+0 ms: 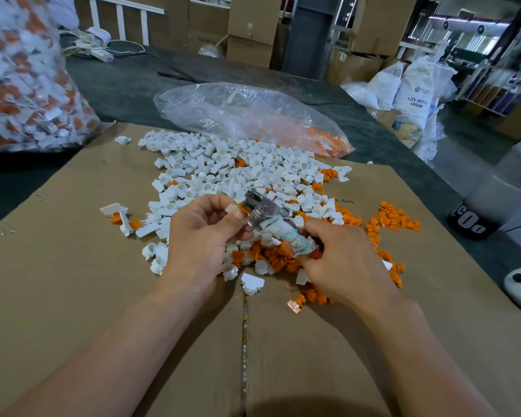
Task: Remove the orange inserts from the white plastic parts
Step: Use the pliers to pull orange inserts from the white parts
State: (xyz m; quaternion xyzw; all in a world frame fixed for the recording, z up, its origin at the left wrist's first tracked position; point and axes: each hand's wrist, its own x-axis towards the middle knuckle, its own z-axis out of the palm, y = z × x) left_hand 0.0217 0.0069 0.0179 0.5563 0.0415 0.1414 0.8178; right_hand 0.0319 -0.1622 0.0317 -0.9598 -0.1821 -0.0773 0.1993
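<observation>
With the left hand (202, 233), palm turned inward, pinches a white part (231, 207) between thumb and curled fingers above the pile (238, 167) on the cardboard (73, 266). With the right hand (340, 257), grips the rag-bound handle of a metal tool (259, 206), head against the part's orange insert (242, 207).

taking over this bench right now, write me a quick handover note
Left hand: pinches a white part, orange still in it, at the metal head of the tool.
Right hand: grips the tool's cloth-wrapped handle.
Done: the white pile of emptied parts lies mid-cardboard. Loose inserts lie to the right and under the hands, with more orange in the clear bag behind.
Left: finish the held part. The big bag at far left is full of white-and-orange parts, probably still to do.
</observation>
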